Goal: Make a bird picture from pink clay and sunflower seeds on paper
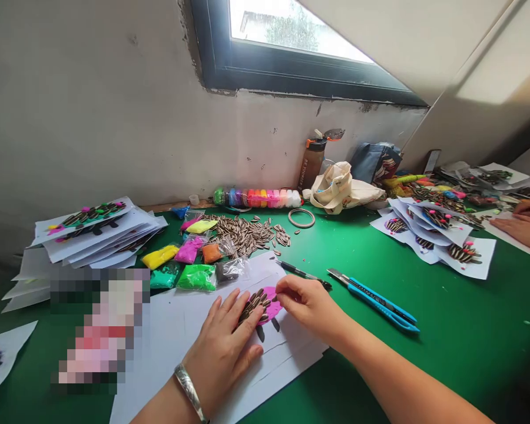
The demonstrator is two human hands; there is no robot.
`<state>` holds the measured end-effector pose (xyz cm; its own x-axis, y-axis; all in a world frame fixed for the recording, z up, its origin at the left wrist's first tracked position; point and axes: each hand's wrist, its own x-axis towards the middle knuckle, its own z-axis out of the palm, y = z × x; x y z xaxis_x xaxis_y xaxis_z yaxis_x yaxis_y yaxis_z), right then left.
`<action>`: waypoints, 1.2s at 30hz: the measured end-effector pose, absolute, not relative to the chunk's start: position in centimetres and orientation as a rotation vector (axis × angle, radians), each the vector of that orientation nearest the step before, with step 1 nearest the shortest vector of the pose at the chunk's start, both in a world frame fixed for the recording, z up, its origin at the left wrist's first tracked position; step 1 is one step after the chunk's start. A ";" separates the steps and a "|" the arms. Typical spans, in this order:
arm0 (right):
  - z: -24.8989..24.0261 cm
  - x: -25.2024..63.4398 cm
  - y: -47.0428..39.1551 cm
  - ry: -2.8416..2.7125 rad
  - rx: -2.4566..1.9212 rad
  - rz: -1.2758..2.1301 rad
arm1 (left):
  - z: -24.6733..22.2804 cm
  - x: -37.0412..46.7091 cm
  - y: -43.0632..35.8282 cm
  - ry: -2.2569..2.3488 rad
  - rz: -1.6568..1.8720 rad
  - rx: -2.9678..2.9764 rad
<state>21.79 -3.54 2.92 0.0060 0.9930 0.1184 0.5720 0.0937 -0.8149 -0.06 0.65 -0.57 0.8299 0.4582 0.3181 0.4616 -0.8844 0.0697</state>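
White paper sheets point(176, 347) lie on the green table, bearing a magenta clay shape point(271, 307) partly covered with striped seeds point(255, 305) and with dark pieces below it. My left hand point(227, 341), a silver bangle on its wrist, lies flat with fingers spread, its fingertips at the seeds' left and lower side. At the clay's right edge, my right hand point(298, 297) has its thumb and index finger pinched together; a small dark thing, seemingly a seed, shows at the fingertips.
Behind are bagged coloured clays point(197, 277), a seed pile point(247, 234), and a bottle point(311, 165). A pen point(300, 271) and blue cutter point(375, 300) lie right. Seed-decorated papers stand stacked left point(101, 235) and right point(424, 229). Another person's hands point(523, 229) are far right.
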 end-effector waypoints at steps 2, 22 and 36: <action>2.7 22.0 -3.5 -1.679 -1.584 0.714 | -0.6 -0.1 0.6 -0.736 -0.538 -3.004; 1.0 21.2 -3.3 -1.858 -1.690 0.537 | -0.5 0.1 0.5 -0.746 -0.466 -3.085; 1.2 21.7 -3.4 -1.912 -1.716 0.416 | -0.5 0.2 0.5 -0.748 -0.426 -3.090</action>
